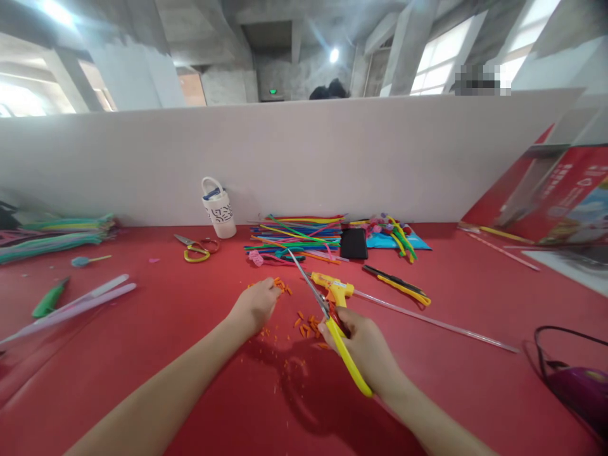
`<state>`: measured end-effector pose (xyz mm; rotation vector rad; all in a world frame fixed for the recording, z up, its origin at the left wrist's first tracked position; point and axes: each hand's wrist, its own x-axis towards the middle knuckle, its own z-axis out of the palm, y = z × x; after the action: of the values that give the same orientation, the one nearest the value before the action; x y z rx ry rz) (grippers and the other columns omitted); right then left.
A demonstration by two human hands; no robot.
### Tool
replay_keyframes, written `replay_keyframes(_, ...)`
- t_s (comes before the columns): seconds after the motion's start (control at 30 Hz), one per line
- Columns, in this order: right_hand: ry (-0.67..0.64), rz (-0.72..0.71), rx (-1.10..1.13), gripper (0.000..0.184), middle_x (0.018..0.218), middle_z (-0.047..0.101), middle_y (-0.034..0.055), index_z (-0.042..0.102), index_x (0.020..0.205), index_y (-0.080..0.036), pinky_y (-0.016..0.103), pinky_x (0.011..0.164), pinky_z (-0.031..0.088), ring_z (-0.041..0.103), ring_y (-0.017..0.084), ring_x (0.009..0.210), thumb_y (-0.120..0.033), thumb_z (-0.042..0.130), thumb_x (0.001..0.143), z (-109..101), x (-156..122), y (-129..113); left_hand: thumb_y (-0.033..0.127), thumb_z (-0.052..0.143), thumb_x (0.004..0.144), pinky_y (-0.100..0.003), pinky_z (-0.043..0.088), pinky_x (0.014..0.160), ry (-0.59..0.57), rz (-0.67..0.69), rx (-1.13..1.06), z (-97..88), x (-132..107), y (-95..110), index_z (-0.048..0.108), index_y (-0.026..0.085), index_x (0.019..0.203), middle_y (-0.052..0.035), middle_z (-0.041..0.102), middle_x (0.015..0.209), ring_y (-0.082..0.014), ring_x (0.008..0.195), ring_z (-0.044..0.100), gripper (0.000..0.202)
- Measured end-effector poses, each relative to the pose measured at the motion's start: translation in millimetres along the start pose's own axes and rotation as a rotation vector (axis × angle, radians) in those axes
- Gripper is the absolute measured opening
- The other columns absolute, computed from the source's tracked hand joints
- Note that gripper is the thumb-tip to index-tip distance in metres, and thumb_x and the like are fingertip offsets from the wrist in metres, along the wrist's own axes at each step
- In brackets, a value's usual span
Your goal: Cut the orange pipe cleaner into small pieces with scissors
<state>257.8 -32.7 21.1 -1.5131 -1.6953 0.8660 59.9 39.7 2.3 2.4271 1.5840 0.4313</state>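
My right hand (363, 339) is wrapped round a pair of scissors (349, 361) with yellow handles, the blades pointing up and away to the left. My left hand (256, 307) rests low over the table with its fingers bent together at a small heap of orange cut pieces (284, 285); its fingertips are partly hidden. Between the hands lies a second scatter of orange pieces (308, 326), with finer orange crumbs around it. Just behind the scissors is a yellow glue gun (332, 286), a long clear glue stick (441, 324) reaching right from its back end.
Along the white partition (304, 158) lie many coloured pipe cleaners (299, 234), a black phone (354, 244) and a white cup (221, 212). More scissors (196, 250) lie left; a yellow-and-black cutter (399, 284) lies right. A purple device with a cable (579, 389) sits at the right edge.
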Motion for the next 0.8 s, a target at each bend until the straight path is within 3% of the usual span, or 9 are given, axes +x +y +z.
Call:
replay_keyframes(0.1, -0.015, -0.009, -0.024, 0.019, 0.051, 0.027, -0.0081, 0.033, 0.055, -0.02, 0.019, 0.042, 0.019, 0.024, 0.007, 0.047, -0.029, 0.046, 0.067, 1.5, 0.6, 2.3, 0.014, 0.043, 0.073, -0.032, 0.037, 0.071, 0.041, -0.03, -0.105, 1.6, 1.4, -1.5, 0.058, 0.018, 0.064, -0.0087, 0.055, 0.079, -0.0212, 0.075, 0.052, 0.017)
replay_keyframes(0.23, -0.029, -0.011, -0.072, 0.021, 0.051, 0.026, -0.0079, 0.031, 0.055, -0.021, 0.02, 0.042, 0.018, 0.024, 0.007, 0.048, -0.029, 0.047, 0.067, 1.5, 1.4, 3.3, 0.019, 0.042, 0.076, -0.03, 0.038, 0.07, 0.089, -0.097, -0.313, -3.4, -10.2, 6.5, 0.053, 0.018, 0.07, -0.0059, 0.055, 0.08, -0.0178, 0.074, 0.052, 0.013)
replay_keyframes(0.4, -0.078, -0.029, -0.13, 0.023, 0.049, 0.025, -0.008, 0.029, 0.054, -0.021, 0.02, 0.042, 0.015, 0.022, 0.007, 0.047, -0.028, 0.048, 0.066, 0.2, -0.1, -8.1, 0.028, 0.035, 0.08, -0.021, 0.037, 0.043, -0.005, -0.198, -0.634, -13.2, -46.6, 32.6, 0.046, 0.016, 0.076, -0.0004, 0.054, 0.059, -0.0099, 0.044, 0.047, 0.016)
replay_keyframes(0.43, -0.095, -0.036, -0.138, 0.024, 0.049, 0.025, -0.008, 0.03, 0.054, -0.021, 0.02, 0.042, 0.015, 0.022, 0.007, 0.047, -0.028, 0.048, 0.066, 1.2, -0.9, -11.4, 0.029, 0.037, 0.08, -0.02, 0.037, 0.042, -0.02, -0.219, -0.72, -14.4, -53.5, 37.2, 0.045, 0.016, 0.079, 0.0, 0.054, 0.06, -0.0087, 0.044, 0.047, 0.015)
replay_keyframes(0.5, -0.131, -0.052, -0.15, 0.023, 0.049, 0.026, -0.0076, 0.031, 0.053, -0.02, 0.02, 0.042, 0.016, 0.023, 0.008, 0.047, -0.029, 0.048, 0.066, 4.5, -2.9, -17.8, 0.028, 0.047, 0.075, -0.018, 0.035, 0.041, -0.046, -0.358, -1.131, -15.3, -63.1, 42.3, 0.046, 0.016, 0.08, 0.0018, 0.052, 0.058, -0.0067, 0.042, 0.045, 0.012)
replay_keyframes(0.57, -0.152, -0.065, -0.165, 0.023, 0.049, 0.028, -0.0073, 0.032, 0.052, -0.02, 0.02, 0.043, 0.017, 0.024, 0.008, 0.048, -0.028, 0.049, 0.065, 8.3, -4.4, -22.9, 0.026, 0.052, 0.072, -0.017, 0.032, 0.04, -0.015, -0.404, -1.295, -14.9, -67.0, 41.2, 0.048, 0.016, 0.077, 0.0038, 0.051, 0.055, -0.0056, 0.04, 0.043, 0.012)
replay_keyframes(0.7, -0.137, -0.054, -0.189, 0.02, 0.049, 0.031, -0.0069, 0.034, 0.053, -0.02, 0.021, 0.044, 0.018, 0.026, 0.009, 0.048, -0.026, 0.051, 0.063, 12.3, -1.4, -26.7, 0.021, 0.053, 0.068, -0.019, 0.033, 0.042, 0.104, -0.33, -1.092, -13.3, -68.9, 32.4, 0.052, 0.018, 0.073, 0.005, 0.051, 0.055, -0.0067, 0.042, 0.042, 0.006)
replay_keyframes(0.8, -0.104, -0.018, -0.163, 0.02, 0.05, 0.03, -0.0068, 0.035, 0.054, -0.02, 0.021, 0.044, 0.019, 0.027, 0.009, 0.049, -0.029, 0.051, 0.064, 12.4, 4.9, -22.5, 0.016, 0.052, 0.068, -0.022, 0.037, 0.054, 0.085, -0.136, -0.788, -11.9, -74.2, 35.3, 0.056, 0.018, 0.068, 0.0023, 0.053, 0.064, -0.0099, 0.056, 0.048, 0.004)
